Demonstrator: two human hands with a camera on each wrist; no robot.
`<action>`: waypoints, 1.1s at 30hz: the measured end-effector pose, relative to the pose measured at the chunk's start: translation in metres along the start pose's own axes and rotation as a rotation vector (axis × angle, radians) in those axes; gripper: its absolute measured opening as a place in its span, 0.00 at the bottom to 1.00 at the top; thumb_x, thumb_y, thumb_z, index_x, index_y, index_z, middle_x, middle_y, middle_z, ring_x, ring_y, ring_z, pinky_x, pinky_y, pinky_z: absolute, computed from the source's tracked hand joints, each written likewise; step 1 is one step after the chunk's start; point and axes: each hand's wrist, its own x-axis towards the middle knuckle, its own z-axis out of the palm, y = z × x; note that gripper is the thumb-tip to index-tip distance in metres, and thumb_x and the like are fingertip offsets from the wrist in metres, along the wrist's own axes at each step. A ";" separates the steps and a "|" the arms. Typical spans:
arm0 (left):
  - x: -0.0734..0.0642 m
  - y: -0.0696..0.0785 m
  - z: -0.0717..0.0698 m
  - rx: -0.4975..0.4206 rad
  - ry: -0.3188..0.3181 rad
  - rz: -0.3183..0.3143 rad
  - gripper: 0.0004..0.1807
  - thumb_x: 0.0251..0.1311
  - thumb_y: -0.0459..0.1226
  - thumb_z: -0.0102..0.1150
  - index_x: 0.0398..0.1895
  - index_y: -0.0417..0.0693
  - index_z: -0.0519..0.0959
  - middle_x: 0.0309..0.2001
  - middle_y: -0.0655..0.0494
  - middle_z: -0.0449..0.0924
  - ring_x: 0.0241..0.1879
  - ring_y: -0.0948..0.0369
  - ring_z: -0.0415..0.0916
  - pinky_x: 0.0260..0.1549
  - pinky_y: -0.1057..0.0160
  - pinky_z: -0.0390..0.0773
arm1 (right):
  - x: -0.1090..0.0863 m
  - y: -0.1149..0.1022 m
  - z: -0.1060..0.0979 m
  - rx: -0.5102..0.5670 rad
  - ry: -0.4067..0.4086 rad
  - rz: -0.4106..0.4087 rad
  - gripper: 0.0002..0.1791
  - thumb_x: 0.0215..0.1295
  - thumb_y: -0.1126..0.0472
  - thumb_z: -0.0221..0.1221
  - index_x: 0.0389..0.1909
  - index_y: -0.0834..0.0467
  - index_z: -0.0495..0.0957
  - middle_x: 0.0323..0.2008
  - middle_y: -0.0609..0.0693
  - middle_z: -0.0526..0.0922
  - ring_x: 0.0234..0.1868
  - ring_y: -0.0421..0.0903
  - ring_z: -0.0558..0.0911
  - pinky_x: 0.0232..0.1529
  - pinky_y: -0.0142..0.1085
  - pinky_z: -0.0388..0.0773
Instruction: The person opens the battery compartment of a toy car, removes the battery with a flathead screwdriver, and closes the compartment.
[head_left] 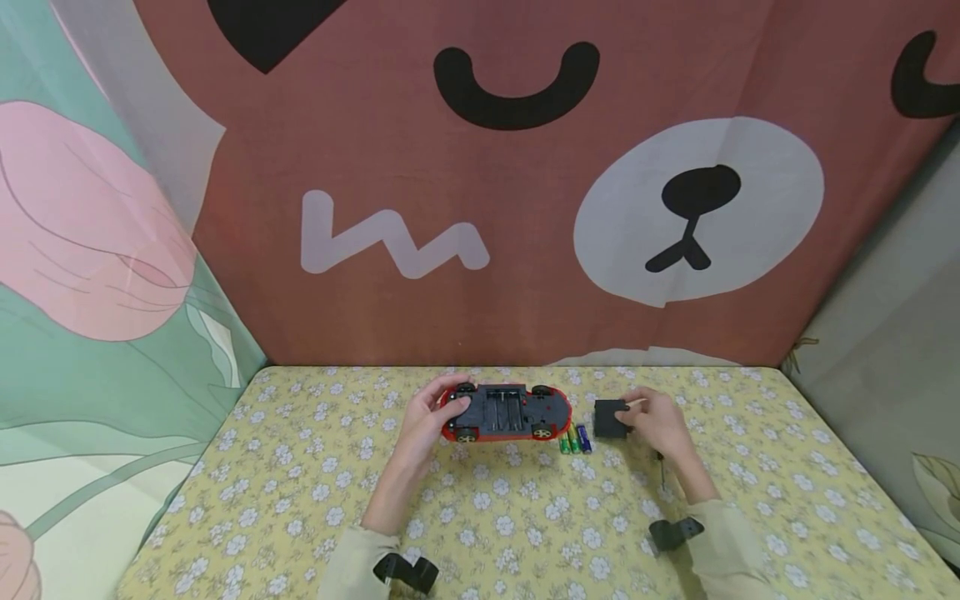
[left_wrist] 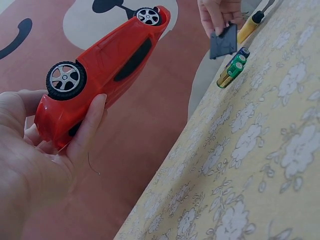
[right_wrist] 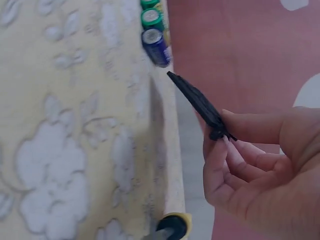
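Observation:
My left hand (head_left: pixel 429 421) grips the rear end of a red toy car (left_wrist: pixel 117 62), thumb on its black underside. Turned toward the head camera, the underside (head_left: pixel 551 408) shows an uncovered battery compartment (head_left: pixel 504 410) with no batteries in it. Between thumb and fingers, my right hand (head_left: pixel 658 421) pinches a square black battery cover (head_left: pixel 610 419) by its edge, held above the table to the right of the car. Three batteries (head_left: pixel 575 439), two green and one blue, lie side by side on the table between the car and the cover.
A screwdriver with a yellow handle (left_wrist: pixel 248 29) lies on the table under my right hand, its shaft pointing toward me. The table has a yellow flowered cloth (head_left: pixel 480 517). Behind its far edge hangs a curtain (head_left: pixel 390 325) printed with a bear face.

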 end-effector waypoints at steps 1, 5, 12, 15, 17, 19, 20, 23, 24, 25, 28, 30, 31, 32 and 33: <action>0.000 0.000 0.000 0.001 0.001 0.001 0.18 0.66 0.31 0.65 0.59 0.43 0.82 0.60 0.50 0.79 0.57 0.53 0.76 0.48 0.61 0.80 | -0.001 -0.001 -0.001 0.011 0.006 0.000 0.17 0.72 0.67 0.60 0.56 0.73 0.76 0.38 0.64 0.85 0.31 0.54 0.82 0.30 0.42 0.74; 0.000 0.000 0.000 0.008 -0.010 0.005 0.18 0.67 0.32 0.64 0.60 0.43 0.82 0.64 0.44 0.77 0.60 0.53 0.75 0.48 0.62 0.80 | -0.004 -0.006 -0.007 0.050 0.039 0.022 0.18 0.74 0.65 0.58 0.59 0.70 0.75 0.39 0.61 0.85 0.34 0.56 0.80 0.30 0.43 0.72; 0.001 -0.001 0.001 -0.002 -0.035 0.006 0.20 0.68 0.32 0.64 0.62 0.41 0.80 0.67 0.43 0.73 0.61 0.51 0.73 0.50 0.61 0.79 | -0.007 -0.026 -0.014 0.169 0.122 0.044 0.21 0.75 0.64 0.59 0.63 0.70 0.72 0.36 0.55 0.81 0.33 0.45 0.82 0.36 0.41 0.85; 0.000 -0.001 0.000 -0.005 -0.028 0.009 0.19 0.67 0.32 0.64 0.61 0.42 0.81 0.66 0.46 0.74 0.61 0.52 0.73 0.50 0.61 0.79 | -0.006 -0.040 -0.016 0.151 0.168 0.009 0.22 0.76 0.63 0.60 0.64 0.70 0.73 0.37 0.57 0.81 0.33 0.43 0.83 0.37 0.38 0.86; 0.000 -0.001 -0.001 -0.008 -0.029 0.010 0.19 0.67 0.31 0.64 0.60 0.43 0.81 0.67 0.46 0.74 0.60 0.51 0.74 0.49 0.60 0.79 | -0.006 -0.050 -0.017 0.142 0.188 -0.011 0.22 0.75 0.62 0.60 0.64 0.70 0.74 0.38 0.58 0.82 0.33 0.44 0.84 0.35 0.36 0.86; -0.001 -0.001 -0.001 -0.007 -0.031 0.009 0.19 0.67 0.31 0.64 0.60 0.44 0.82 0.67 0.46 0.74 0.59 0.51 0.74 0.49 0.60 0.80 | -0.007 -0.059 -0.018 0.130 0.201 -0.035 0.22 0.75 0.61 0.61 0.64 0.69 0.75 0.38 0.59 0.82 0.33 0.45 0.85 0.34 0.33 0.85; -0.001 -0.001 -0.001 -0.006 -0.033 0.008 0.19 0.68 0.32 0.64 0.61 0.44 0.81 0.67 0.46 0.74 0.59 0.51 0.75 0.48 0.60 0.80 | -0.008 -0.063 -0.019 0.127 0.206 -0.050 0.22 0.75 0.61 0.61 0.63 0.69 0.75 0.38 0.59 0.82 0.33 0.45 0.85 0.33 0.33 0.85; -0.001 -0.001 -0.001 -0.005 -0.034 0.006 0.19 0.68 0.32 0.64 0.61 0.43 0.81 0.68 0.45 0.73 0.59 0.52 0.74 0.48 0.60 0.80 | -0.011 -0.075 -0.019 0.130 0.215 -0.104 0.21 0.75 0.60 0.62 0.62 0.68 0.76 0.38 0.59 0.82 0.33 0.42 0.84 0.33 0.31 0.84; -0.001 -0.002 -0.001 -0.006 -0.034 0.006 0.19 0.68 0.32 0.64 0.61 0.43 0.81 0.68 0.45 0.72 0.59 0.52 0.74 0.48 0.60 0.80 | -0.012 -0.080 -0.019 0.138 0.219 -0.120 0.20 0.74 0.60 0.62 0.61 0.67 0.77 0.38 0.59 0.82 0.33 0.41 0.83 0.33 0.31 0.84; -0.001 -0.002 -0.001 -0.005 -0.035 0.006 0.19 0.68 0.32 0.64 0.61 0.43 0.81 0.69 0.44 0.72 0.59 0.52 0.74 0.48 0.60 0.80 | -0.013 -0.084 -0.019 0.146 0.224 -0.136 0.20 0.74 0.61 0.63 0.61 0.67 0.77 0.38 0.60 0.82 0.33 0.39 0.83 0.33 0.31 0.84; -0.001 -0.002 -0.002 -0.004 -0.036 0.006 0.19 0.68 0.32 0.64 0.61 0.44 0.81 0.68 0.44 0.72 0.59 0.51 0.74 0.49 0.59 0.80 | -0.016 -0.095 -0.017 0.185 0.237 -0.174 0.18 0.74 0.62 0.63 0.59 0.67 0.78 0.38 0.61 0.83 0.33 0.34 0.83 0.34 0.31 0.84; -0.001 -0.002 -0.002 0.001 -0.035 0.005 0.19 0.67 0.32 0.64 0.61 0.44 0.81 0.68 0.46 0.73 0.59 0.51 0.74 0.49 0.59 0.80 | -0.018 -0.102 -0.015 0.206 0.240 -0.191 0.17 0.73 0.64 0.63 0.59 0.67 0.78 0.38 0.62 0.83 0.33 0.32 0.83 0.34 0.31 0.84; -0.001 -0.002 -0.002 0.002 -0.033 0.003 0.19 0.67 0.32 0.64 0.60 0.44 0.82 0.67 0.47 0.73 0.59 0.51 0.74 0.49 0.59 0.80 | -0.019 -0.105 -0.014 0.218 0.236 -0.198 0.17 0.73 0.64 0.63 0.59 0.67 0.78 0.38 0.62 0.83 0.32 0.32 0.83 0.34 0.31 0.84; -0.001 -0.002 -0.001 0.004 -0.031 0.001 0.19 0.67 0.32 0.64 0.60 0.45 0.82 0.66 0.48 0.74 0.59 0.52 0.74 0.49 0.59 0.80 | -0.020 -0.108 -0.013 0.227 0.232 -0.202 0.17 0.73 0.65 0.63 0.58 0.68 0.78 0.38 0.63 0.83 0.32 0.32 0.83 0.34 0.31 0.84; -0.001 -0.002 -0.001 0.004 -0.030 0.000 0.18 0.67 0.32 0.64 0.60 0.45 0.82 0.66 0.49 0.74 0.59 0.52 0.75 0.49 0.59 0.80 | -0.020 -0.111 -0.011 0.237 0.224 -0.204 0.17 0.73 0.65 0.63 0.58 0.68 0.78 0.38 0.63 0.83 0.32 0.33 0.83 0.34 0.32 0.84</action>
